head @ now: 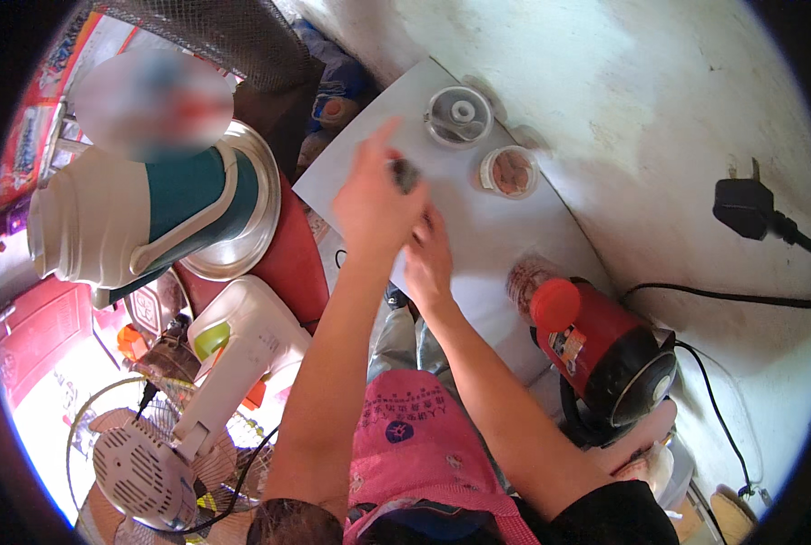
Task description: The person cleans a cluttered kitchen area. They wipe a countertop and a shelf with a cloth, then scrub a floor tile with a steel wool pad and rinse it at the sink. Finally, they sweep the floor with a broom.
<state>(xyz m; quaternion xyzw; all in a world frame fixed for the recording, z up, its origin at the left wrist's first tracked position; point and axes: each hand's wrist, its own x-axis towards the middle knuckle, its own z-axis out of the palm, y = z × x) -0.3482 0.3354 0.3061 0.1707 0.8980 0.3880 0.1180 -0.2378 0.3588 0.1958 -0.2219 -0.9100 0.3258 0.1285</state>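
Observation:
Over the white tabletop (473, 218), my left hand (375, 204) is blurred by motion. A small dark object (403, 176), too blurred to name, sits in its grip. My right hand (431, 262) is close below, fingers curled near the left palm; whether it holds anything is unclear. Beyond my hands stands a clear round plastic container (458, 117) with a ring-shaped knob in the middle of its top. Beside it is a clear tub (512, 172) with reddish-brown contents. A clear jar (522, 276) with a red lid (555, 305) stands nearer, on the right.
A red and black electric kettle (599, 340) stands beside the red-lidded jar, against the wall. A black plug (743, 208) and cable are at the right wall. To my left are a teal and white vacuum flask (187, 211), a metal tray (259, 174) and a fan (143, 470).

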